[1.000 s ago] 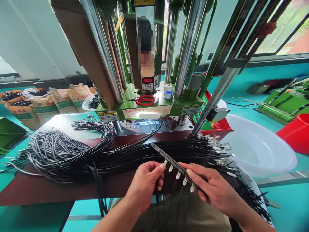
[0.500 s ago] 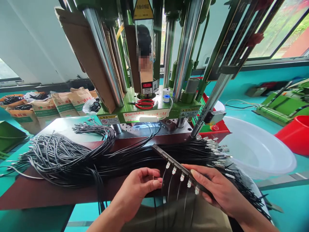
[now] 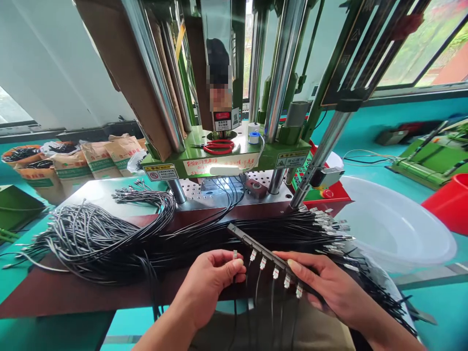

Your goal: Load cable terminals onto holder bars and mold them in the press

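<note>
My right hand [image 3: 329, 285] grips a long black fixture bar [image 3: 252, 243] that slants up to the left, with several metal cable plugs seated along it and black wires hanging down. My left hand [image 3: 210, 282] pinches one black cable with a small metal plug [image 3: 234, 254] at its tip, held upright just left of the bar's seated plugs. Both hands hover over a big bundle of black cables [image 3: 153, 239] lying across the dark red bench top [image 3: 73, 292].
A green vertical press [image 3: 226, 156] with chrome columns stands behind the bench, red scissors [image 3: 219, 146] on its deck. A clear plastic basin [image 3: 395, 229] and a red bucket [image 3: 449, 202] sit to the right. Paper sacks [image 3: 98, 156] line the left.
My left hand left the bar, dropped to the cables, and now holds up a single plug near the bar. The right hand with the bar barely shifted.
</note>
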Action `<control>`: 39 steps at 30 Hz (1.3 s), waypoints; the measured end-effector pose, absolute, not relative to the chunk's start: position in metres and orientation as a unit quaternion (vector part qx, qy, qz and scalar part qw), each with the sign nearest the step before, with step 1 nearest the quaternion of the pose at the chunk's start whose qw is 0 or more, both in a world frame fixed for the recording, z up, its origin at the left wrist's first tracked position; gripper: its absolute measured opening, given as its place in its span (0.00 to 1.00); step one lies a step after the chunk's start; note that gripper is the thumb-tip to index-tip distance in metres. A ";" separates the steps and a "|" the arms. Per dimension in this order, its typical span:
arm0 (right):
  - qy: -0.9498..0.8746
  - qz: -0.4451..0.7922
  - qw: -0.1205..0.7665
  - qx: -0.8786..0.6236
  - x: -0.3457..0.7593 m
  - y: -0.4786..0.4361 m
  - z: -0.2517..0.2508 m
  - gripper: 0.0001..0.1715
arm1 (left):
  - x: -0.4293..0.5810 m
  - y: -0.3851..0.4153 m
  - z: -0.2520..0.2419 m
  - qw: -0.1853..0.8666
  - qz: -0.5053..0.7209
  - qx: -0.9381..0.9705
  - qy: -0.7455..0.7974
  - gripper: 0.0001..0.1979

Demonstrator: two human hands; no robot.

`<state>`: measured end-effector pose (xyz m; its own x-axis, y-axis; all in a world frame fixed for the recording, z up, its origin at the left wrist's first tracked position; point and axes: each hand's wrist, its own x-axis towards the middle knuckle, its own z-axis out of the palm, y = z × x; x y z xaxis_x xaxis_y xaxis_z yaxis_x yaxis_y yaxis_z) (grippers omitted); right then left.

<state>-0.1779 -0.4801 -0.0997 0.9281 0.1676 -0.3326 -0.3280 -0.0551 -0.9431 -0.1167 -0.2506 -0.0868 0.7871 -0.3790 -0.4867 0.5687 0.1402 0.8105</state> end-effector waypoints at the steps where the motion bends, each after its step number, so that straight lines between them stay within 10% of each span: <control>1: 0.052 0.181 0.680 -0.708 -0.178 -0.480 -0.099 0.32 | -0.117 -0.250 -0.086 0.743 -0.318 0.583 0.082 0.18; 39: 0.000 0.266 0.616 -0.742 -0.170 -0.483 -0.097 0.26 | -0.116 -0.234 -0.080 0.634 -0.350 0.689 0.025 0.18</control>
<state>-0.1700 -0.4832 -0.0969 0.8589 0.3267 -0.3943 -0.3273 -0.2419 -0.9134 -0.1165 -0.2341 -0.0801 0.7543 -0.4098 -0.5129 0.4774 -0.1938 0.8570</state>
